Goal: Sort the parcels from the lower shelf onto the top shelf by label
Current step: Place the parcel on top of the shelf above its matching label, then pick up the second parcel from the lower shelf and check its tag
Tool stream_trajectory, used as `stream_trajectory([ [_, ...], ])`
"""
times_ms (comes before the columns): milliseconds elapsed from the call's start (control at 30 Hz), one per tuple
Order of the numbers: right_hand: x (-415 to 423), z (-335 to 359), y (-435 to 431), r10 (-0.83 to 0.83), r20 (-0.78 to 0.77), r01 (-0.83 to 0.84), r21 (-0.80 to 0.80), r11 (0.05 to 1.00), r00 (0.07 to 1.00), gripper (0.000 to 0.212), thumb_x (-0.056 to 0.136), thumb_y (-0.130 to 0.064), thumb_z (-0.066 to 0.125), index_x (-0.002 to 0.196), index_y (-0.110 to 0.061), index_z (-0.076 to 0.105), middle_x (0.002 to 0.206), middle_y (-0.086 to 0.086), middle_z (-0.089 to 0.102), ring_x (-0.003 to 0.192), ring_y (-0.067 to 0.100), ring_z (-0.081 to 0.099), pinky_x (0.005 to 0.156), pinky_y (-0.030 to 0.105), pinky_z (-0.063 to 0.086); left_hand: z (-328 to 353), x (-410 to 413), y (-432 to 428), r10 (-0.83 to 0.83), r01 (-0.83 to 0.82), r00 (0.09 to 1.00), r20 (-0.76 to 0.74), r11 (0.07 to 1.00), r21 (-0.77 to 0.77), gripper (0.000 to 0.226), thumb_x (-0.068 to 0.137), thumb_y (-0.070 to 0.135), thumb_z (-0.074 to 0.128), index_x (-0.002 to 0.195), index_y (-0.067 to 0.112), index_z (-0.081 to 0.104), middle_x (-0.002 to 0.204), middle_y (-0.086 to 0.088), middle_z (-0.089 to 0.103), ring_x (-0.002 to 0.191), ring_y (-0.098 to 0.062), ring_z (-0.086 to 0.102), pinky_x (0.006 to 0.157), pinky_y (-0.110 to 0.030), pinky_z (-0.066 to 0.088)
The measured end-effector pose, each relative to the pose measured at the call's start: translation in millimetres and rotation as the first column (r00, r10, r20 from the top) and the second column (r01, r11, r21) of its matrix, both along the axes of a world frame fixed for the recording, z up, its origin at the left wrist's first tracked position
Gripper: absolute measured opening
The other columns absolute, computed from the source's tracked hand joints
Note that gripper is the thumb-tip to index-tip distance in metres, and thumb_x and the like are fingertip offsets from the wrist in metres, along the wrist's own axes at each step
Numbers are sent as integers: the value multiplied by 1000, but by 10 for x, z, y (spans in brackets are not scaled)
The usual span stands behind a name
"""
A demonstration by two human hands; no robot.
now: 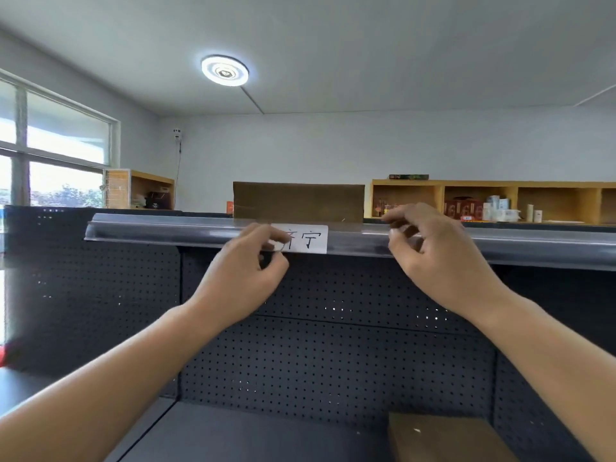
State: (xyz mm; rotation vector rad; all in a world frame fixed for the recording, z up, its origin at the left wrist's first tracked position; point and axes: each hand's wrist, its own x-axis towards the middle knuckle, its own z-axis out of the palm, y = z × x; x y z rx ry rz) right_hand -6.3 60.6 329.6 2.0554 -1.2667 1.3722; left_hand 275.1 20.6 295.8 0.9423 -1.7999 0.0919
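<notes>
A brown cardboard parcel (pixel 298 201) stands on the top shelf, behind its clear front strip (pixel 166 226). A white label (pixel 308 240) with two handwritten characters sits in that strip below the parcel. My left hand (pixel 245 271) hovers in front of the strip, partly covering the label's left end, fingers loosely curled and holding nothing. My right hand (pixel 436 251) is raised to the right of the parcel, fingers apart and empty. Another brown parcel (pixel 443 438) lies on the lower shelf (pixel 253 435) at the bottom right.
A black pegboard back panel (pixel 333 355) closes the space between the shelves. Wooden cubby shelves (pixel 500 201) with small boxes and bottles stand against the far wall, and another wooden unit (pixel 143 190) is by the window at left.
</notes>
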Motion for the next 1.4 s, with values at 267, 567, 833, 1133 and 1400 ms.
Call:
stream_trajectory([
  [267, -445, -774, 424, 28, 79, -28, -3, 1000, 996, 25, 103, -23, 62, 124, -16, 72, 110, -5, 70, 95, 10, 66, 78, 21, 52, -564, -371, 267, 24, -23, 992, 121, 1000, -10, 29, 101, 29, 57, 128, 27, 68, 109, 27, 59, 92, 0, 63, 82, -32, 58],
  [567, -1352, -1624, 558, -61, 85, 56, 55, 997, 994, 21, 103, -17, 61, 119, -12, 74, 109, -5, 68, 94, 15, 64, 75, 26, 54, -1093, -1169, 437, 7, -4, 993, 121, 1000, -23, 26, 97, 24, 58, 120, 26, 71, 114, 20, 65, 85, -10, 67, 76, -34, 57],
  [833, -2094, -2302, 521, -173, 11, 169, 158, 973, 985, 25, 99, -16, 64, 123, -14, 73, 116, -4, 68, 104, 17, 64, 72, 34, 59, -1689, -1873, 422, 214, -180, 921, 326, 975, -132, 32, 89, 14, 67, 120, 13, 74, 117, 2, 72, 96, -23, 69, 73, -33, 55],
  [1133, -2804, -3057, 165, -197, -33, 195, 358, 913, 980, 31, 97, -18, 67, 128, -17, 70, 116, -9, 62, 107, 10, 56, 71, 29, 54, -2328, -2559, 184, 231, -230, 853, 468, 971, -60, 29, 83, 18, 68, 110, 13, 75, 105, 0, 71, 82, -25, 68, 64, -34, 55],
  [1400, -3126, -3695, -279, -247, -11, 196, 641, 742, 969, 50, 102, -34, 62, 148, -16, 57, 139, 0, 55, 127, 24, 56, 94, 37, 56, -3051, -2934, -239, 199, -395, 726, 659, 904, 162, 35, 77, 32, 62, 105, 15, 76, 98, -3, 70, 81, -30, 73, 61, -41, 61],
])
